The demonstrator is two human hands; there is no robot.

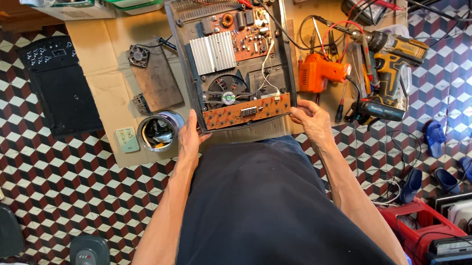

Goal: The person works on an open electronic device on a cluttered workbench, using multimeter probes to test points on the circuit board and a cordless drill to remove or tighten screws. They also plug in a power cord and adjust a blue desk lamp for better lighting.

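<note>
Grey open appliance case (pixel 230 55) showing an orange-brown circuit strip (pixel 247 112), orange tool (pixel 320 72) glowing right of the case, black panel (pixel 61 86) lying left of it, red, black and white cube-patterned floor (pixel 46 184) spreading around it

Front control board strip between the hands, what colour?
Orange-brown control board, with a small dark display at its centre. Head view.

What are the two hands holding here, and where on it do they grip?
Both hold the opened appliance casing at its near edge: left hand on the near-left corner, right hand on the near-right corner.
</note>
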